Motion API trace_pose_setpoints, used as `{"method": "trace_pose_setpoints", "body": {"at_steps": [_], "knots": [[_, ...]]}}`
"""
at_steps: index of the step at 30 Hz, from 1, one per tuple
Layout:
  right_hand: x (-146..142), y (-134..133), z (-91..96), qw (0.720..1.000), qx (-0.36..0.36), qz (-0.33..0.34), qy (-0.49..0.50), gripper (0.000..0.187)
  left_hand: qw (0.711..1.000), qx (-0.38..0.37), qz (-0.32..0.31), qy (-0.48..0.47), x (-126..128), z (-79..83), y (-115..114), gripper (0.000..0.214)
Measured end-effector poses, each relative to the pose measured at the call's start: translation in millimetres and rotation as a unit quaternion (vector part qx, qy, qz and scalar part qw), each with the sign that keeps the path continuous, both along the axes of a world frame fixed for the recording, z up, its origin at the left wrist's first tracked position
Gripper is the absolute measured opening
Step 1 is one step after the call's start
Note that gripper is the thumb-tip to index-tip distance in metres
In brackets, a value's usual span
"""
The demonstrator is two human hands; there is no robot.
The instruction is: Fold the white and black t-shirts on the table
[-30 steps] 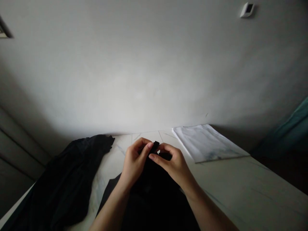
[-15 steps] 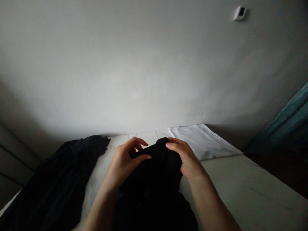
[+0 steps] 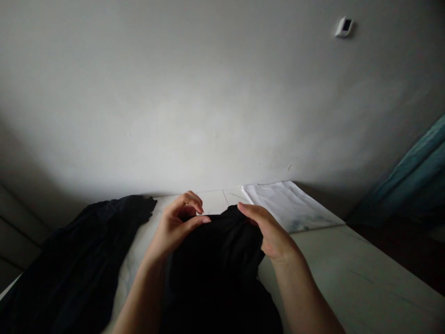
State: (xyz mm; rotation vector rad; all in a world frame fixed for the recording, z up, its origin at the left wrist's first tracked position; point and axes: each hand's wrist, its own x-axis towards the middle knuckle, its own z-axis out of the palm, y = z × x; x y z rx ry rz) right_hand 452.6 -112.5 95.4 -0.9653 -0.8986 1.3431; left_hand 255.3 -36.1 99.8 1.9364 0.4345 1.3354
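Observation:
A black garment (image 3: 222, 273) hangs bunched between my two hands, its lower part running off the bottom of the view. At its upper left edge my left hand (image 3: 179, 227) pinches the fabric, with the thumb on the near side and the fingers curled behind. My right hand (image 3: 269, 232) grips the upper right edge, thumb on top and its other fingers hidden behind the cloth. What kind of garment it is, the dark folds do not show.
Another dark garment (image 3: 86, 250) is spread on the left of the white marble-patterned table (image 3: 347, 264). Folded white cloth (image 3: 281, 199) lies at the back right, near the wall (image 3: 215, 102). A small white device (image 3: 344, 28) is mounted high up. Teal fabric (image 3: 410, 176) hangs at the right.
Both hands still hold the black garment. The left hand has shifted slightly left, and the cloth's top edge between the hands is lower and flatter. The view has tilted a little.

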Motion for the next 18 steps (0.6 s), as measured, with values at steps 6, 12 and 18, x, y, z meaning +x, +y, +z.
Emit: {"method": "trace_pose_setpoints", "body": {"at_steps": [6,12,18], "knots": [[-0.8,1.6,-6.3,0.998,0.013,0.029,-0.055,0.03,0.997,-0.075,0.003,-0.013,-4.6,1.8,5.3,0.023],[-1.5,7.4,-14.8,0.972,0.069,-0.119,-0.188,0.023,0.996,-0.083,0.043,-0.013,-12.7,6.5,4.0,0.024],[1.1,7.2,-9.3,0.993,0.01,-0.047,-0.108,0.028,0.995,-0.072,0.074,0.01,-19.7,5.7,5.9,0.02]]}}
